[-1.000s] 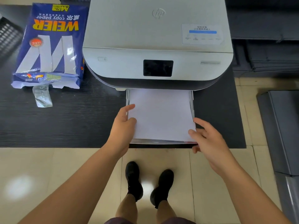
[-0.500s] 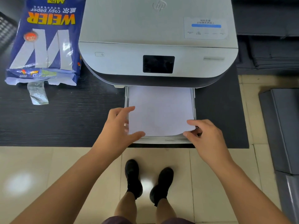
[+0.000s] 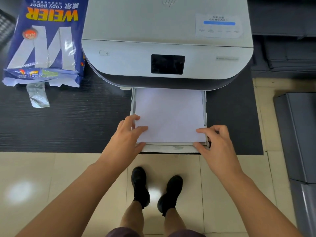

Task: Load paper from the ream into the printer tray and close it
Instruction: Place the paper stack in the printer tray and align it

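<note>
A white printer (image 3: 167, 40) stands on a black table, its paper tray (image 3: 171, 148) pulled out toward me. A stack of white paper (image 3: 169, 115) lies flat in the tray. My left hand (image 3: 127, 139) rests on the stack's near left corner, thumb on top of the sheets and fingers along the left edge. At the near right corner my right hand (image 3: 215, 142) has its fingertips on the paper and its thumb against the tray's front lip. The opened blue ream (image 3: 46, 41) lies left of the printer.
A torn strip of wrapper (image 3: 38, 95) lies in front of the ream. The black table (image 3: 68, 125) ends at the tray's front edge. Grey boxes (image 3: 297, 134) stand on the tiled floor to the right, and my feet (image 3: 153, 189) are below the tray.
The paper has slid further into the tray and now lies flat. Both hands moved to the stack's near corners, and the right thumb now meets the tray's front lip.
</note>
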A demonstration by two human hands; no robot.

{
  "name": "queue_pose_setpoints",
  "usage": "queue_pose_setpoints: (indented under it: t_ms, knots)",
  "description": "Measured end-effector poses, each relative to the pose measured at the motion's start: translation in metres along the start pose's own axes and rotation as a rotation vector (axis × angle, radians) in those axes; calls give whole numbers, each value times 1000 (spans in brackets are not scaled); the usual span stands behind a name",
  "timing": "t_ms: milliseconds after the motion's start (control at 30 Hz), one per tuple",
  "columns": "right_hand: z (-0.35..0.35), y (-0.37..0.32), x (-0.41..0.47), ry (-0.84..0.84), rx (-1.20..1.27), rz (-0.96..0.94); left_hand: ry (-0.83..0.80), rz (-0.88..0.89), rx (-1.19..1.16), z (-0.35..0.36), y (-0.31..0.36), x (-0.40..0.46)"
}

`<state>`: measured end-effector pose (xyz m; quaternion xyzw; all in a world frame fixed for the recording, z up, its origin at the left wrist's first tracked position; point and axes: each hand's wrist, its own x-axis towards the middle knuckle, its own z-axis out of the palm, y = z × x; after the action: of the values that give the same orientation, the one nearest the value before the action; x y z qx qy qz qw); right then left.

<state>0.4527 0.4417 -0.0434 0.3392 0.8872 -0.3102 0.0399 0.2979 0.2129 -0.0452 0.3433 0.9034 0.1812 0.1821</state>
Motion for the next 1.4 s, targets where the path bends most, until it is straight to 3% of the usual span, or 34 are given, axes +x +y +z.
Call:
queue_pose_setpoints:
  t_ms: [300, 567, 1167, 1233, 1333, 1400]
  knots:
    - [4, 6, -20, -21, -8, -52, -9, 51, 129, 2, -8, -20]
    - [-8, 11, -3, -53, -255, -312, -29, 66, 65, -8, -16, -12]
    - [1, 10, -7, -46, -187, -310, 17, 157, 64, 0, -30, -18]
    - [-5, 7, -4, -32, -112, -272, 40, 94, -15, -4, -28, -17]
    - [-19, -3, 13, 85, 191, -58, 223, -175, -339, -17, -24, 0]
    - [-24, -7, 30, 115, 263, 65, 273, -359, -459, -24, -22, 18]
